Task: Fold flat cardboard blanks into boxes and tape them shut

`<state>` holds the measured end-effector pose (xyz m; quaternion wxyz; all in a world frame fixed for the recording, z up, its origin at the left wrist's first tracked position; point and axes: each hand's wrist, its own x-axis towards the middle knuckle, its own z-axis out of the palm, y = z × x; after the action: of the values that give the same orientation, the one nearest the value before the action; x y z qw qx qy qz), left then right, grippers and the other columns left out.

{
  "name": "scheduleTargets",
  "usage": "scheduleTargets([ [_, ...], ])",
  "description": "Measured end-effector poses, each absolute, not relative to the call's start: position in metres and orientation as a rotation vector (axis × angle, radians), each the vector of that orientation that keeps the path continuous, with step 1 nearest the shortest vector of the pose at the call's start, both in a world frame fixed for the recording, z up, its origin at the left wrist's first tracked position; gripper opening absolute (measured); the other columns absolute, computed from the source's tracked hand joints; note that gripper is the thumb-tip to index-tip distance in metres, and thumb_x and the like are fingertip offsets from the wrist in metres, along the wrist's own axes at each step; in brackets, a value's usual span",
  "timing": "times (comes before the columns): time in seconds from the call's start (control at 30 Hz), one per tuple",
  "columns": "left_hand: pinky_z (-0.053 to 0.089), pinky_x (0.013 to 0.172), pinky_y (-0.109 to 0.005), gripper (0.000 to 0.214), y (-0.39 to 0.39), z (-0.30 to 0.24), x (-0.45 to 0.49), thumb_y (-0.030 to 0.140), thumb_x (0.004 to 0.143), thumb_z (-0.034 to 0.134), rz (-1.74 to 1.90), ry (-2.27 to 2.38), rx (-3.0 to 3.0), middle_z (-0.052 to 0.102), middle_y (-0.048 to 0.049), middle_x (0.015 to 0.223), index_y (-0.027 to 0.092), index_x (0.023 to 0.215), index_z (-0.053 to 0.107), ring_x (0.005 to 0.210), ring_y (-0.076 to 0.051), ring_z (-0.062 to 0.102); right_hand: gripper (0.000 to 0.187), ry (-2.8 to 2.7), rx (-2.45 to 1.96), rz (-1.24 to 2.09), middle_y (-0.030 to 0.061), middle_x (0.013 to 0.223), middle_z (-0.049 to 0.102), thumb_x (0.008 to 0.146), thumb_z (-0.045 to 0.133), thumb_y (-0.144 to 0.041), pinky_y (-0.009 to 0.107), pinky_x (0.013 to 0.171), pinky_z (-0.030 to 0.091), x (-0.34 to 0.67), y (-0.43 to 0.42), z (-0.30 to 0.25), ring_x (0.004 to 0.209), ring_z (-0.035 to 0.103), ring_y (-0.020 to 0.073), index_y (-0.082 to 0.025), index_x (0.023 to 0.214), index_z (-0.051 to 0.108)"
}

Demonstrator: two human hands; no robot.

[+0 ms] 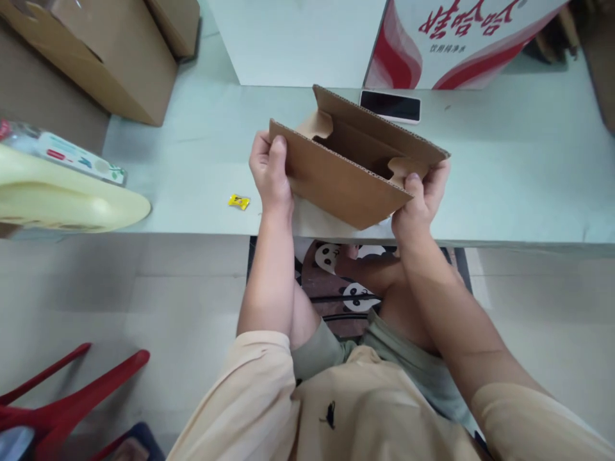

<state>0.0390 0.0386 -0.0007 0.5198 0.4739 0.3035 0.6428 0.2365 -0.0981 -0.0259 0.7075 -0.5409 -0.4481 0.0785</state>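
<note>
A small brown cardboard box (343,182) is held up tilted over the front edge of the table, its top flaps standing apart so the dark inside shows. My left hand (273,169) grips its left end, thumb on the near panel and fingers behind. At the right end, my right hand (423,198) clasps the cardboard with the thumb near the upper corner. A small yellow wrapped candy (239,202) lies on the table left of my left hand. Behind the box rests a phone (390,106) with a dark screen.
The pale table (519,173) ends just below my hands. A white box (298,45) and a red-and-white printed carton (461,51) stand at the back. Brown cartons (125,57) and a pale yellow object (72,192) occupy the left. Red stool legs (72,397) are at lower left.
</note>
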Motion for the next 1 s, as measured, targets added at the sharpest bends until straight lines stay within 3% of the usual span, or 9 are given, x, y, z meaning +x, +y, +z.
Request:
scheduleTargets([
  [0.23, 0.038, 0.077, -0.026, 0.036, 0.045, -0.001, 0.04, 0.047, 0.092, 0.067, 1.525, 0.652, 1.152, 0.05, 0.002, 0.074, 0.019, 0.079, 0.049, 0.076, -0.01, 0.046, 0.053, -1.063, -1.23, 0.181, 0.0033, 0.126, 0.059, 0.087, 0.055, -0.064, 0.058, 0.115, 0.045, 0.25, -0.099, -0.031, 0.126, 0.06, 0.0276, -0.036, 0.131, 0.05],
  [0.5, 0.034, 0.073, -0.027, 0.055, 0.043, -0.001, 0.037, 0.07, 0.073, 0.072, 1.523, 0.575, 1.177, 0.043, 0.0018, 0.073, 0.021, 0.078, 0.048, 0.074, -0.011, 0.039, 0.058, -1.09, -1.273, 0.132, 0.003, 0.134, 0.055, 0.089, 0.05, -0.068, 0.058, 0.116, 0.044, 0.259, -0.096, -0.04, 0.129, 0.059, 0.0279, -0.04, 0.14, 0.046],
  [0.67, 0.035, 0.077, -0.029, 0.048, 0.041, 0.002, 0.037, 0.067, 0.083, 0.066, 1.464, 0.644, 1.178, 0.044, -0.0007, 0.073, 0.023, 0.078, 0.048, 0.08, -0.015, 0.044, 0.056, -1.118, -1.258, 0.138, 0.0026, 0.133, 0.056, 0.09, 0.049, -0.066, 0.059, 0.116, 0.043, 0.261, -0.097, -0.04, 0.129, 0.059, 0.0278, -0.041, 0.14, 0.046],
  [0.87, 0.035, 0.072, -0.03, 0.054, 0.039, 0.002, 0.041, 0.073, 0.073, 0.071, 1.603, 0.595, 1.183, 0.044, 0.0002, 0.073, 0.024, 0.075, 0.049, 0.073, -0.016, 0.041, 0.058, -1.125, -1.257, 0.127, 0.0015, 0.14, 0.051, 0.09, 0.046, -0.068, 0.06, 0.119, 0.039, 0.262, -0.097, -0.042, 0.135, 0.055, 0.0295, -0.042, 0.142, 0.042],
  [1.0, 0.037, 0.074, -0.031, 0.05, 0.042, -0.002, 0.042, 0.074, 0.078, 0.064, 1.617, 0.713, 1.228, 0.05, -0.0011, 0.077, 0.027, 0.076, 0.049, 0.08, -0.019, 0.05, 0.061, -1.111, -1.274, 0.144, 0.0012, 0.142, 0.05, 0.089, 0.046, -0.07, 0.059, 0.119, 0.04, 0.261, -0.096, -0.043, 0.137, 0.053, 0.0306, -0.042, 0.143, 0.042],
])
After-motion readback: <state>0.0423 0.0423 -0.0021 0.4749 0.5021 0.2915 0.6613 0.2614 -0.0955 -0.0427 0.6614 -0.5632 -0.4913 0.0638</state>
